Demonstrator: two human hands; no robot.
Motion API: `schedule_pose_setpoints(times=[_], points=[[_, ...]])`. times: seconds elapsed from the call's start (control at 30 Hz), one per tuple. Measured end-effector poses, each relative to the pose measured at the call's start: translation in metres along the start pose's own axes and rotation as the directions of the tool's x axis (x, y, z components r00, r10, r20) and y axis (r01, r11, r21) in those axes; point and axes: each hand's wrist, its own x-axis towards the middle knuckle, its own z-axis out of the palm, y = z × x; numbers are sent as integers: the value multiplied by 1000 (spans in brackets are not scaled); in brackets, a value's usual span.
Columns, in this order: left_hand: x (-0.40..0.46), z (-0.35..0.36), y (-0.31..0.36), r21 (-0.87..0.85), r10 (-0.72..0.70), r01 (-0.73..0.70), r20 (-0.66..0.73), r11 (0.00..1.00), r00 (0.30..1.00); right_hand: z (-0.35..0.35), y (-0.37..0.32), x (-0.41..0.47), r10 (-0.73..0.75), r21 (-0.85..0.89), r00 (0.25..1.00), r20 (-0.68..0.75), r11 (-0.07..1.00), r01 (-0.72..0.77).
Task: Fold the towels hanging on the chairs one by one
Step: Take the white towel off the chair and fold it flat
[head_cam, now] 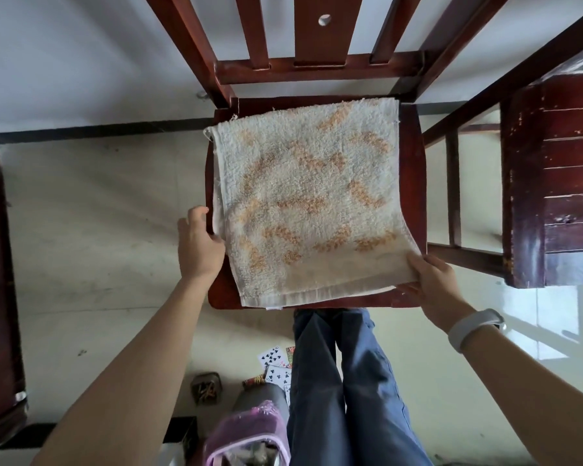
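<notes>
The left hand rests at the near left edge of the towel, fingers curled around the fold where the layers meet, thumb side toward the cloth; it looks closed on that edge, though the fingertips are tucked under and hidden. The right hand grips the towel's near right corner, thumb on top and fingers beneath, lifting that corner slightly off the seat. A pale wristband sits on the right wrist. The two hands are well apart, one at each side of the cloth.

The towel is cream terry with a faded orange pattern, and it lies doubled over on the seat of a dark red wooden chair, covering most of it. A lower layer peeks out along the left side and along the near hem, so the edges are not quite lined up. The far edge reaches nearly to the chair's slatted back.

Below the seat, the person's legs in blue trousers stand close against the chair's front. On the pale tiled floor beside the feet lie a few playing cards, and something pink and fuzzy sits nearer the camera. To the right stands another dark wooden piece of furniture, scuffed along its edges, well apart from the towel.
</notes>
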Motion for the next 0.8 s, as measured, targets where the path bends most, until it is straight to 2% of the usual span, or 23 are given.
schedule_pose_setpoints(times=[0.07,0.13,0.23,0.3,0.43,0.5,0.6,0.67,0.7,0.73,0.77,0.8], points=[[-11,9,-6,-1,22,-22,54,1000,998,0,-1,0,58,94,997,45,994,-62],[-22,21,-11,-20,64,-62,113,998,992,-2,2,1,83,77,994,73,993,-89],[-36,29,-9,-108,-65,84,170,991,983,-5,9,7,58,-81,995,82,995,-51],[-42,29,-7,-110,-152,169,152,979,977,-4,15,12,14,-219,997,74,976,2],[-39,24,-4,-130,-222,245,165,961,961,2,25,23,-65,-398,998,-21,916,51],[-33,21,-6,-65,-180,195,183,979,966,6,27,22,-106,-437,993,-54,897,71],[-29,18,-4,65,-27,18,129,998,991,8,28,18,-194,-495,981,-8,853,164],[-32,14,6,14,37,-39,83,999,996,9,29,14,-171,-515,984,41,840,167],[-35,11,16,-70,36,-29,93,997,995,10,29,13,-140,-520,989,55,841,148],[-39,8,26,-169,9,19,160,985,987,11,29,13,-119,-520,991,63,844,134],[-42,5,35,-266,-28,107,287,958,958,12,29,13,-104,-521,993,65,845,122],[-45,3,41,-330,-51,217,446,919,894,12,30,15,-103,-518,992,70,846,124]])
